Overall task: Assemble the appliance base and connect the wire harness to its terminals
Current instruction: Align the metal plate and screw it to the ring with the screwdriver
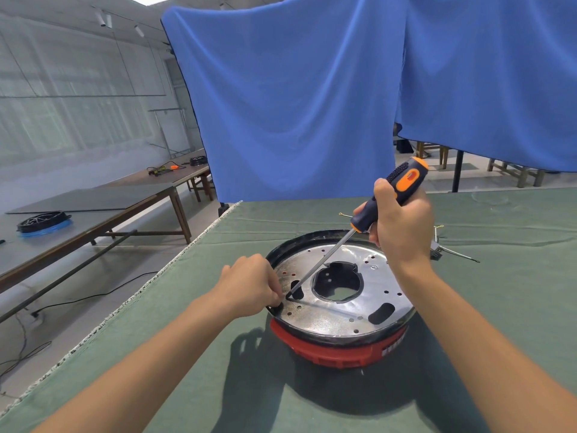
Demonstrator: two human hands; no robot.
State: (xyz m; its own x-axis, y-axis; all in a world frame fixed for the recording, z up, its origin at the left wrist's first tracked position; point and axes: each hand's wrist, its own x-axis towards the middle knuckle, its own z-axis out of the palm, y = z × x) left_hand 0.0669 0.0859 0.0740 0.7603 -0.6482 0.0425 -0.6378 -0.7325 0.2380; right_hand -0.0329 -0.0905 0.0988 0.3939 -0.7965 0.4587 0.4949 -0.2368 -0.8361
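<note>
Low in the centre of the frame the appliance base [342, 310] sits on a green cloth-covered table [515, 301] — a round, shiny perforated metal plate [337, 318] with slots and a large middle opening, rimmed in black above a ribbed red plastic shell whose white lettering is too blurred to read. The right hand [402, 226] wraps its fingers tightly around a dark-blue-and-orange screwdriver [382, 201], its steel shaft slanting down-left to the plate. The left hand [249, 285] pinches at the tip by the rim's left edge — what it pinches cannot be told. Thin wires [449, 250] lie right of the base. The table edge runs diagonally at left; open cloth spreads in front.
</note>
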